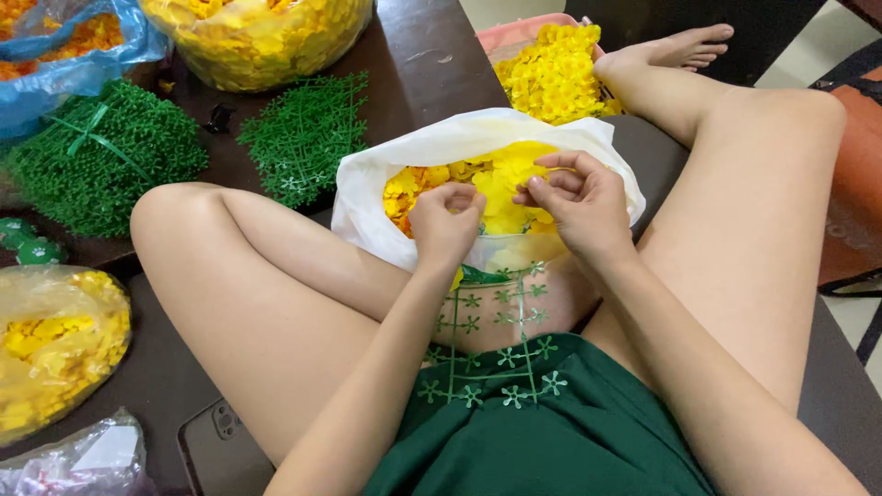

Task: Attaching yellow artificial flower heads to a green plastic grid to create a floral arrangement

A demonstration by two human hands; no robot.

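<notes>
A white plastic bag (367,197) full of yellow artificial flower heads (501,179) rests between my crossed legs. My left hand (446,225) hovers at the bag's near rim, fingers pinched together on something small that I cannot make out. My right hand (579,202) is beside it over the flowers, fingers curled and pinching a yellow petal piece. A green plastic grid with small star-shaped pegs (491,344) lies on my lap just below both hands, over my green shorts.
Bundled green grids (92,156) and a loose green grid (308,133) lie on the dark floor at left. Bags of yellow flowers sit at top (262,37), lower left (55,344), and a pink tray (551,73) holds more. A dark phone (216,445) lies near my knee.
</notes>
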